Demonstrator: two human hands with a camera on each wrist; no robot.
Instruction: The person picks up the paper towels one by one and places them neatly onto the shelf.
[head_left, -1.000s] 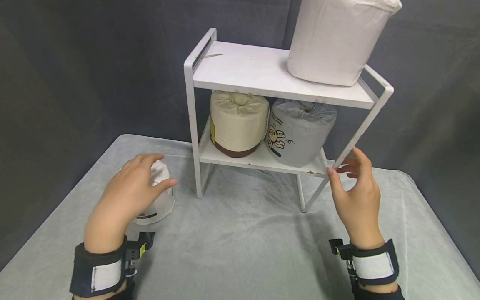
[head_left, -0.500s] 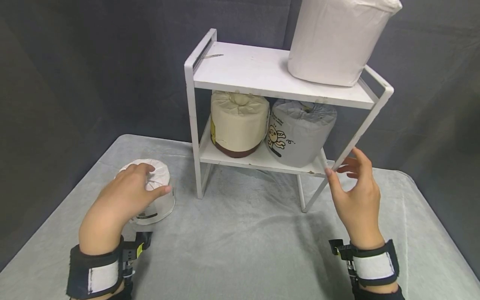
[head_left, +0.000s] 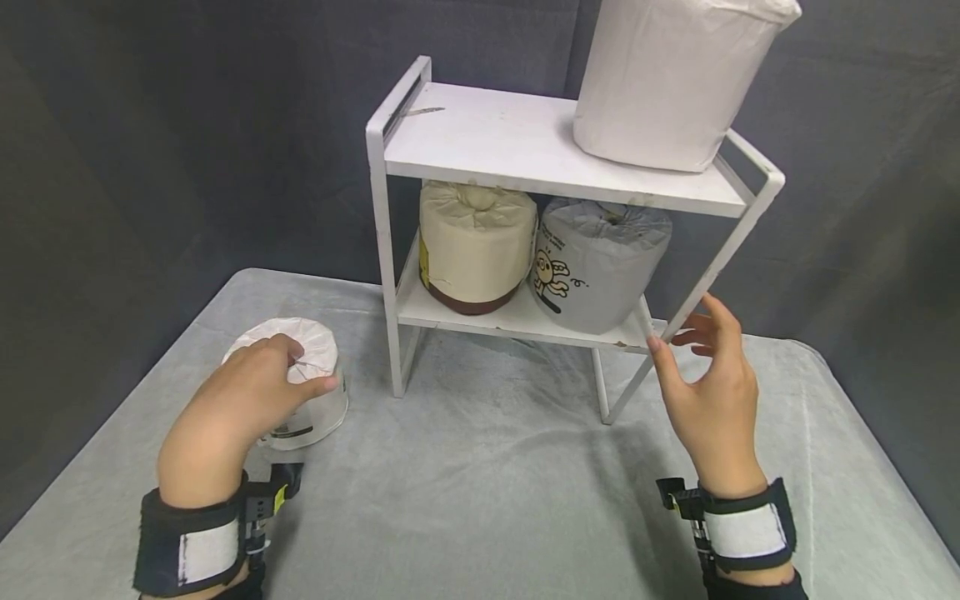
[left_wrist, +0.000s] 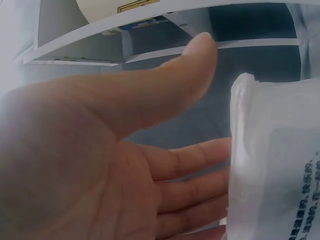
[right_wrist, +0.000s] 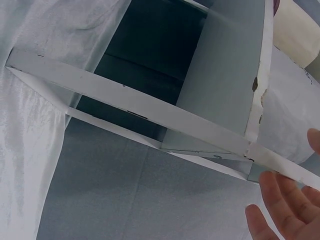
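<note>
In the head view, my left hand (head_left: 238,402) is over a white wrapped paper roll (head_left: 318,412) standing on the table at left. Its fingertips reach the pleated top, while the thumb stays off to the side. The left wrist view shows the fingers at the edge of the roll (left_wrist: 275,165), the thumb apart from it; part of the contact is hidden. My right hand (head_left: 712,404) is at the right front leg of a white two-tier shelf (head_left: 487,129). In the right wrist view its fingers (right_wrist: 275,192) touch the leg (right_wrist: 170,117), with the thumb on the other side.
Two wrapped rolls, one cream (head_left: 480,250) and one grey with a cartoon print (head_left: 603,271), sit on the lower tier. A tall white package (head_left: 667,92) stands at the right of the top tier. A grey cloth covers the table (head_left: 480,483).
My left hand has moved slightly left and down, and its fingers have come onto the top of the white roll. The right hand has stayed at the shelf leg.
</note>
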